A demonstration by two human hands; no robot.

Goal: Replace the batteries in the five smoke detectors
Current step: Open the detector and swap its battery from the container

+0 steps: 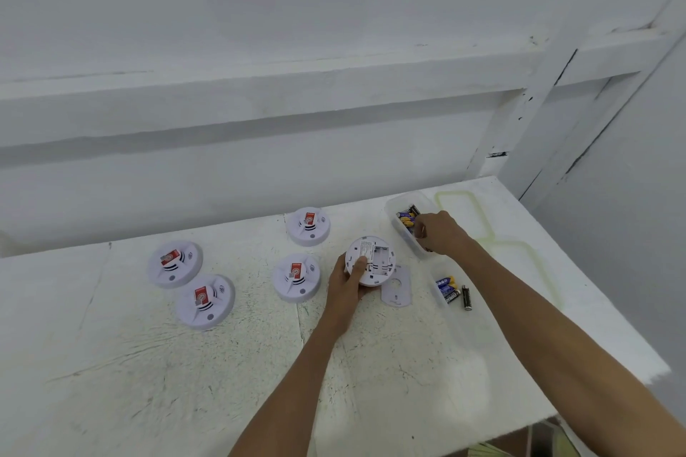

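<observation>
White detector [371, 260], opened and seemingly empty, is held by left grip [347, 284]; right grip [440, 232] is in the box [410, 243], closure unclear; four others [297, 276] remain.

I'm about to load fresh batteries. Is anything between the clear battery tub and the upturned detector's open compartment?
Nothing visible does. The upturned white smoke detector shows its battery bay uncovered, its flat white cover plate lies beside it, and only bare tabletop separates it from the clear plastic tub.
</observation>
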